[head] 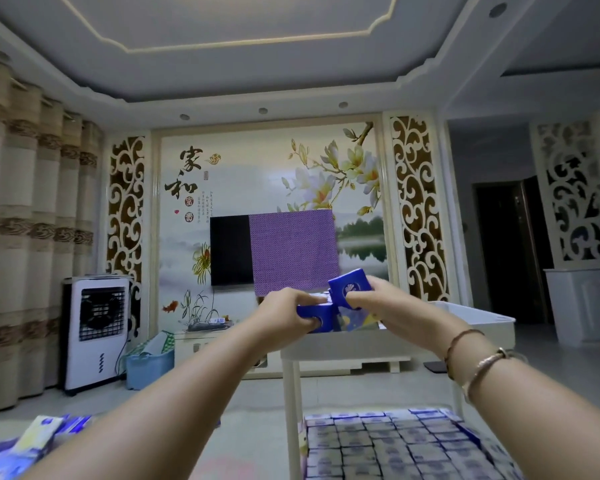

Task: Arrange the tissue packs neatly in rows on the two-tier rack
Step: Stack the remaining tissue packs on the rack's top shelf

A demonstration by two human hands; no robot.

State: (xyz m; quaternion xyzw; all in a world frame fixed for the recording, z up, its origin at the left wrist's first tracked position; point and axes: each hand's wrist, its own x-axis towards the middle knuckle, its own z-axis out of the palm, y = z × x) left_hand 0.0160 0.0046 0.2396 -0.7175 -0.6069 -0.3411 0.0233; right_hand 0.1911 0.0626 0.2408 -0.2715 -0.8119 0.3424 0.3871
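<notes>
Over the top tier of the white rack (343, 344), both arms reach forward. At that level the left hand (284, 311) grips a blue tissue pack (314, 311), its fingers (310, 299) curled over the pack's top and the thumb underneath. Just beside it, the right hand (378, 296) pinches a second pack (350, 288), held tilted and a little higher than the first, with the fingers clamped on its front and back. More packs (355, 318) lie on the top tier right below the two hands, partly hidden by them. Down on the lower tier, rows of packs (395, 441) sit tightly side by side, filling the shelf that shows. A loose heap of packs (25, 448), blurred, lies at the bottom left corner. Two bracelets (478, 358) circle the right wrist. Behind the rack stand a white tub (478, 318), a low cabinet, a dark screen (229, 249) half covered by a purple cloth (293, 251), an air cooler (97, 332) and a blue basket (149, 368) on the floor.
</notes>
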